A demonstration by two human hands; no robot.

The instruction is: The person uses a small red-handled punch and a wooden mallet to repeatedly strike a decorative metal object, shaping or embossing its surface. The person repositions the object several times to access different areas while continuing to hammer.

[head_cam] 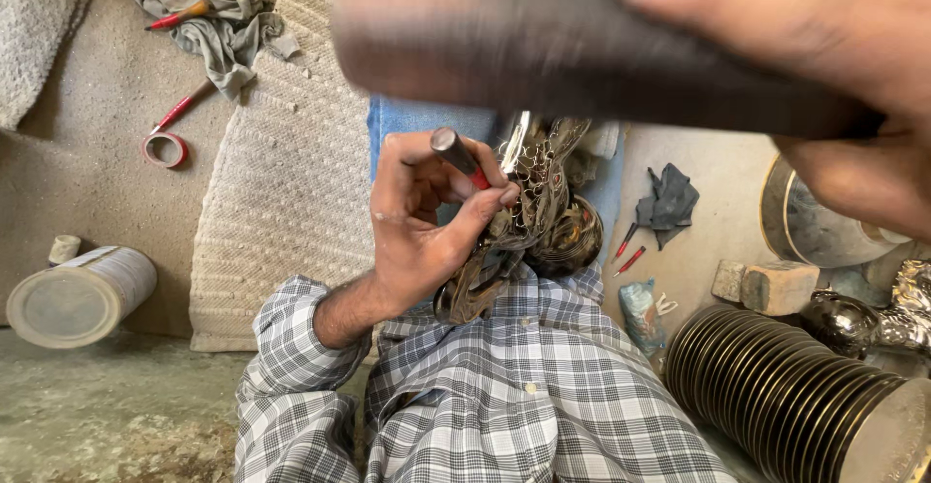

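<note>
My left hand [417, 221] pinches a short metal punch [454, 151] with a red band, its tip set against an ornate dark metal openwork piece [529, 221] resting on my lap. My right hand [853, 76] is raised close to the camera at the top right. It grips a dark, motion-blurred tool handle [543, 47], likely a hammer, that stretches across the top of the view. A plaid sleeve covers my left forearm.
A woven mat [291, 153] lies on the floor, with a grey cloth [218, 17], red tape roll [165, 148] and tin can [78, 294] to the left. On the right are a stack of ribbed metal discs [786, 386], stone blocks [776, 284], a metal plate [815, 221] and a dark rag [667, 202].
</note>
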